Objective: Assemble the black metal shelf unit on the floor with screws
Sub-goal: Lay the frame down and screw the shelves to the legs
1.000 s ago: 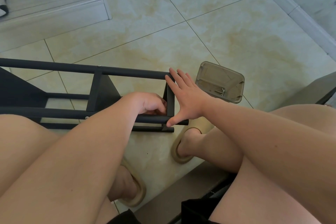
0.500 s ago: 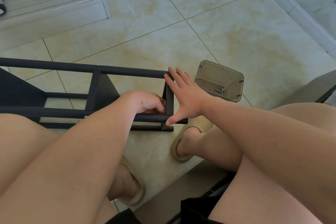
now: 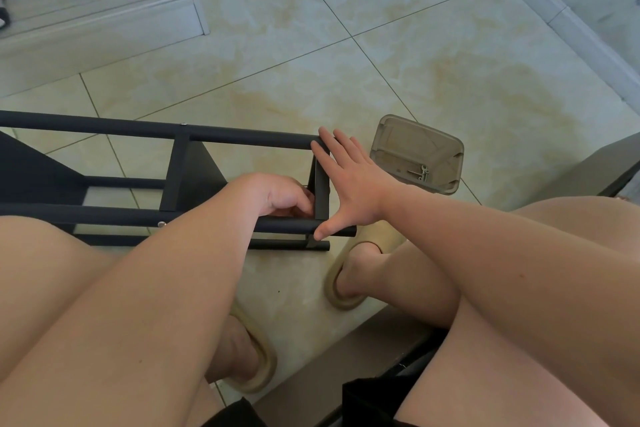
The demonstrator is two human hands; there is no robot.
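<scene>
The black metal shelf unit (image 3: 180, 170) lies on its side on the tiled floor, reaching in from the left. My right hand (image 3: 349, 184) is spread flat against its end crossbar (image 3: 321, 191), fingers on the far tube, thumb on the near tube. My left hand (image 3: 280, 196) is curled inside the frame just left of that crossbar, fingertips pinched at a small part that I cannot make out. A silver screw head (image 3: 161, 224) shows on the near tube. A tan plastic tray (image 3: 419, 152) holding a few screws (image 3: 420, 173) sits right of the shelf end.
My bare legs and two beige slippers (image 3: 363, 246) fill the lower view, one foot just under the shelf's end. A white cabinet base (image 3: 104, 28) with bags stands at the back left. A wall skirting (image 3: 568, 28) runs along the right. A dark panel (image 3: 609, 163) sits at the right edge.
Almost nothing differs. Both hands stay at the shelf's end crossbar; the view shifts only slightly.
</scene>
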